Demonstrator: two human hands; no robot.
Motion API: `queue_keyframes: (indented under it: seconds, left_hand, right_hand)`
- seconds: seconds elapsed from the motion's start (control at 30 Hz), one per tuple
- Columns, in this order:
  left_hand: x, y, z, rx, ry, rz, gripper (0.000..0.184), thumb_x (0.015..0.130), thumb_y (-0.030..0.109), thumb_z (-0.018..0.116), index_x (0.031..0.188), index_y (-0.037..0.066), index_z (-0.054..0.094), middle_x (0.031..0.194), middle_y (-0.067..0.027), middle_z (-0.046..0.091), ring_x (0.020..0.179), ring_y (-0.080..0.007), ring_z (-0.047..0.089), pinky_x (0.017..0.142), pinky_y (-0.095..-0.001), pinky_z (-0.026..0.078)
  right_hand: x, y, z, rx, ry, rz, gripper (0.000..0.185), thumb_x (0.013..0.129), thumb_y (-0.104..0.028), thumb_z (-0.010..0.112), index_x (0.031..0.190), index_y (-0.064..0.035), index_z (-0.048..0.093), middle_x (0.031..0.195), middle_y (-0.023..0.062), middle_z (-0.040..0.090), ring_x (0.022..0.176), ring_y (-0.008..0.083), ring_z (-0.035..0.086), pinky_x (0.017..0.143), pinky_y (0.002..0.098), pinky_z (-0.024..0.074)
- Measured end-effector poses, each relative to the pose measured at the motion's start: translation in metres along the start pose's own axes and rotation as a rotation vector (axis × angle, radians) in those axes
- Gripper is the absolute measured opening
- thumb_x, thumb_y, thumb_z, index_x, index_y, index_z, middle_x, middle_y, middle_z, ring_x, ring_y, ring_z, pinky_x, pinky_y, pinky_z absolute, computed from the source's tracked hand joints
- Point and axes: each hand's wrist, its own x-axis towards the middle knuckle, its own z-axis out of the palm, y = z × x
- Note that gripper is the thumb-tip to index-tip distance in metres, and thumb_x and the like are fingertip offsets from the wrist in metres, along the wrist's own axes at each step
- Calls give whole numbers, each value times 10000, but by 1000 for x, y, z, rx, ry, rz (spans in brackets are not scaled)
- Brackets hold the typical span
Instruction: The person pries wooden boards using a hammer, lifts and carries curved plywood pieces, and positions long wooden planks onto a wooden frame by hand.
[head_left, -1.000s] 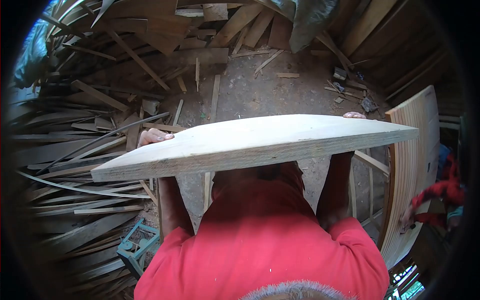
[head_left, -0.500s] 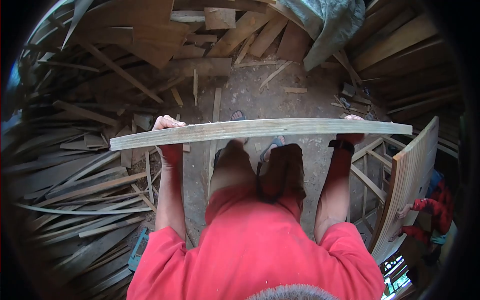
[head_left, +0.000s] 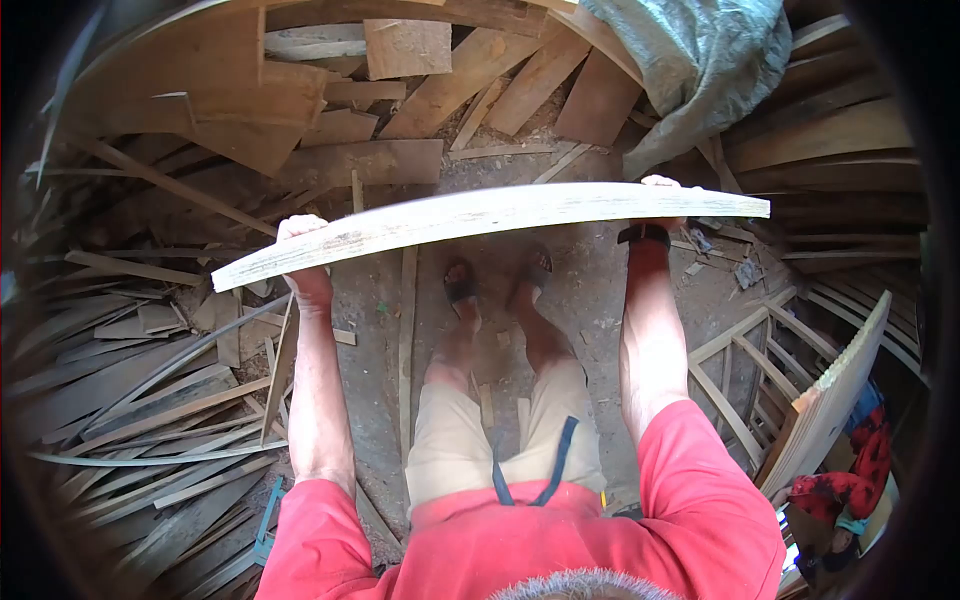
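A long, pale wooden board spans the view in front of me, its edge turned toward the camera, its left end lower in the picture. Near that left end, my left hand is closed around the board, fingers curled over the far side. My right hand grips it closer to the right end; the board hides much of that hand. A dark band circles my right wrist. Both arms stretch forward, and below the board are my sandalled feet.
Piles of loose wood strips lie on the left. Planks and a grey tarp are at the far side. On the right stand a slatted wooden frame and another board, with a person in a red patterned sleeve beside it.
Both hands have carried the board farther forward and slightly left in the view. More of my legs shows below it. The other person's board appears lower and farther right.
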Motion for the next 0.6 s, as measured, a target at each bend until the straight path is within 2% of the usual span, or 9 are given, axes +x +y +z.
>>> queue_keyframes:
  seconds: [0.1, 0.13, 0.17, 0.23, 0.27, 0.37, 0.43, 0.5, 0.6]
  left_hand:
    - [21, -51, -1, 102, 2, 59, 289, 978, 309, 520, 835, 58, 522, 872, -94, 595, 803, -178, 568, 838, -340, 470]
    - [31, -66, -13, 110, -66, 148, 321, 987, 350, 500, 883, 50, 543, 919, -100, 607, 860, -194, 576, 888, -361, 456]
    - [41, -80, -28, 114, -137, 236, 366, 997, 392, 480, 932, 42, 564, 966, -106, 619, 917, -210, 585, 938, -382, 442]
    - [42, -92, -37, 141, 202, -7, 870, 862, 814, 373, 1273, 64, 532, 1292, -132, 560, 1253, -273, 499, 1116, -453, 309]
    - [47, -83, -23, 172, 235, -23, 981, 849, 852, 326, 1449, 80, 405, 1470, -121, 435, 1399, -271, 372, 1157, -448, 255]
    - [72, -82, -16, 88, 190, -86, 1031, 842, 866, 322, 1497, 71, 350, 1502, -133, 414, 1410, -282, 358, 1175, -446, 212]
    - [91, -94, -18, 140, 220, -8, 1000, 877, 823, 341, 1538, 78, 253, 1582, -116, 284, 1454, -265, 274, 1188, -448, 183]
    - [109, -95, -19, 130, 239, -33, 993, 883, 802, 385, 1554, 92, 211, 1606, -113, 232, 1468, -269, 243, 1191, -455, 174]
    - [119, -83, -18, 133, 236, -120, 980, 897, 784, 391, 1571, 107, 177, 1620, -116, 213, 1486, -279, 214, 1200, -461, 159]
  right_hand:
    - [26, 33, -25, 124, 39, 30, 639, 1009, -590, 320, 616, -134, 534, 546, 66, 511, 534, 288, 508, 611, 402, 482]
    - [41, 42, -36, 250, -202, 120, 591, 1015, -557, 328, 717, -113, 579, 640, 74, 561, 621, 286, 552, 660, 402, 497]
    - [44, 45, -29, 120, -109, 77, 531, 1018, -527, 340, 845, -99, 602, 768, 81, 591, 728, 279, 579, 723, 404, 503]
    - [43, 51, 12, -189, 178, -43, 478, 1018, -488, 376, 1150, -76, 580, 1088, 92, 591, 992, 254, 587, 886, 417, 488]
    - [38, 54, 50, -375, 385, -98, 533, 1014, -478, 401, 1327, -68, 535, 1281, 96, 560, 1149, 237, 568, 986, 428, 465]
    - [29, 57, 108, -402, 522, -107, 709, 1005, -622, 314, 1387, -56, 503, 1358, 95, 542, 1181, 253, 557, 1026, 417, 423]
    - [32, 59, 118, -500, 505, -29, 797, 989, -680, 268, 1378, -32, 522, 1340, 93, 570, 1147, 242, 571, 1006, 400, 432]
    - [44, 66, 117, -598, 551, 1, 851, 960, -739, 270, 1133, -10, 674, 1065, 104, 684, 996, 228, 608, 933, 365, 448]
    - [85, 75, 66, -733, 352, 127, 834, 977, -723, 239, 916, -23, 687, 823, 67, 697, 817, 225, 608, 869, 317, 450]
